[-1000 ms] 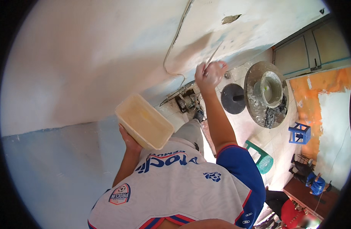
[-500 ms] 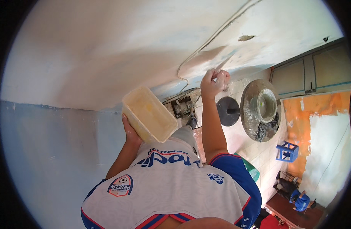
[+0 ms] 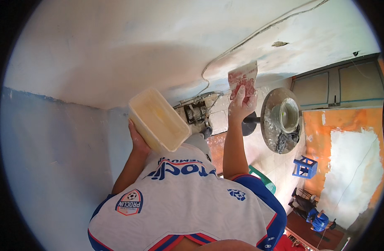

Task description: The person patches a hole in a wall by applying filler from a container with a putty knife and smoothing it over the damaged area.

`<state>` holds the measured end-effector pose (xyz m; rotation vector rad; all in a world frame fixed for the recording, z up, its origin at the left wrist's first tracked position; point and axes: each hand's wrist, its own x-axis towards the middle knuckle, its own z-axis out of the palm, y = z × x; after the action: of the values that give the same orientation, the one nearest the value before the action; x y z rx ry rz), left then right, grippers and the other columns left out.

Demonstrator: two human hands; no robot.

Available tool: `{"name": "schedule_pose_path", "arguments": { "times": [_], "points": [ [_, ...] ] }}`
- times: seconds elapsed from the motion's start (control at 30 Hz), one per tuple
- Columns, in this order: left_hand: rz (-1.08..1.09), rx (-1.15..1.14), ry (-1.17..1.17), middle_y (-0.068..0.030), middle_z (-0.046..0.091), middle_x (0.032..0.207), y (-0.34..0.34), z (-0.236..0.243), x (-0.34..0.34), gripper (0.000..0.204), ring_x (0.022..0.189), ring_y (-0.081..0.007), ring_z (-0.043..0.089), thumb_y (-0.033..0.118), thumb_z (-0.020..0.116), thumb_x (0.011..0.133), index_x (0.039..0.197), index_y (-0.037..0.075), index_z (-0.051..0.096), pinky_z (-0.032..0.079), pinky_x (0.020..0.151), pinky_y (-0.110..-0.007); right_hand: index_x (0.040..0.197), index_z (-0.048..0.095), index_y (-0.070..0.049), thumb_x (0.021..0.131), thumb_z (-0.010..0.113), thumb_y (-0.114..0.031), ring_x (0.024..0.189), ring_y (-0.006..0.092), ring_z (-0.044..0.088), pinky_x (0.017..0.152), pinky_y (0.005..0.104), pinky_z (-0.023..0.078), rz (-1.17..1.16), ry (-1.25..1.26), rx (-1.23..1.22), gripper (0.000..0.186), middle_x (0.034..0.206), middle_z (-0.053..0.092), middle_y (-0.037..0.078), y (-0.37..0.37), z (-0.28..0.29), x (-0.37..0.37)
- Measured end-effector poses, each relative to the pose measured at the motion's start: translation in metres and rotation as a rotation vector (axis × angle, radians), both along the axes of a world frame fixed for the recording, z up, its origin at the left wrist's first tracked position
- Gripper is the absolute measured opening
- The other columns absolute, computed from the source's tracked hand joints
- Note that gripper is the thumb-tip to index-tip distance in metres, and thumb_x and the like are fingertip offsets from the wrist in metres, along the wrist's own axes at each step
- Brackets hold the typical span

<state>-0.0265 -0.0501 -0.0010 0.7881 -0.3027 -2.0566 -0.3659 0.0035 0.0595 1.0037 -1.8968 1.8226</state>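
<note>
The left hand grips the pale tub by its side; it looks light, stiff, maybe slippery. Well apart, the right hand pinches the flat scraper near the wall. It's probably thin and bendy, best held at the bottom.

Lighting's pretty uneven tbh: the pale tiled floor is nearly blown out toward the lower right, while big soft shadows smudge the off-white plastered wall. Fisheye bends the edges hard, corners go black, and the far person in a blue shirt looks mushy.
</note>
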Motion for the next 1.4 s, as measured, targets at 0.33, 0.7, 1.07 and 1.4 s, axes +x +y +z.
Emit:
{"name": "schedule_pose_path", "arguments": {
  "times": [0.33, 0.7, 1.07, 1.4],
  "points": [
    [0.008, -0.006, -0.049, -0.0128, 0.05, 0.15, -0.011, 0.021, -0.008, 0.074, 0.135, -0.0314, 0.053, 0.066, 0.031, 0.104, 0.153, 0.013, 0.039, 0.046, 0.113, -0.047, 0.117, 0.063, 0.0, 0.097, 0.065, 0.0, 0.092, 0.0122, 0.067, 0.079, 0.027, 0.057, 0.586, -0.719, -0.26, 0.02, 0.113, 0.069, 0.009, 0.001, 0.035, 0.032],
    [-0.045, -0.106, -0.086, -0.0097, 0.048, 0.153, -0.011, 0.011, -0.001, 0.073, 0.138, -0.0302, 0.05, 0.067, 0.031, 0.104, 0.154, 0.016, 0.039, 0.045, 0.114, -0.046, 0.099, 0.072, 0.001, 0.093, 0.072, -0.01, 0.085, 0.0233, 0.071, 0.072, 0.0327, 0.055, -0.019, -0.084, 0.172, 0.012, 0.099, 0.074, 0.013, 0.003, -0.016, 0.019],
    [-0.075, -0.085, -0.118, -0.0079, 0.048, 0.153, -0.012, 0.008, 0.003, 0.071, 0.137, -0.0292, 0.051, 0.067, 0.035, 0.103, 0.155, 0.019, 0.038, 0.046, 0.113, -0.047, 0.135, 0.06, -0.01, 0.101, 0.064, -0.009, 0.081, 0.0115, 0.065, 0.068, 0.0232, 0.055, 0.509, -1.291, -0.433, 0.034, 0.109, 0.069, 0.003, 0.051, -0.028, 0.002],
    [-0.268, -0.056, 0.058, -0.014, 0.05, 0.152, -0.004, 0.016, -0.033, 0.075, 0.136, -0.0318, 0.053, 0.065, 0.032, 0.104, 0.154, 0.011, 0.04, 0.046, 0.113, -0.048, 0.131, 0.06, -0.004, 0.101, 0.065, -0.011, 0.074, 0.0201, 0.074, 0.056, 0.0233, 0.06, 0.753, -1.382, -0.347, 0.032, 0.104, 0.073, 0.014, 0.071, 0.027, 0.037]
  ]
}}
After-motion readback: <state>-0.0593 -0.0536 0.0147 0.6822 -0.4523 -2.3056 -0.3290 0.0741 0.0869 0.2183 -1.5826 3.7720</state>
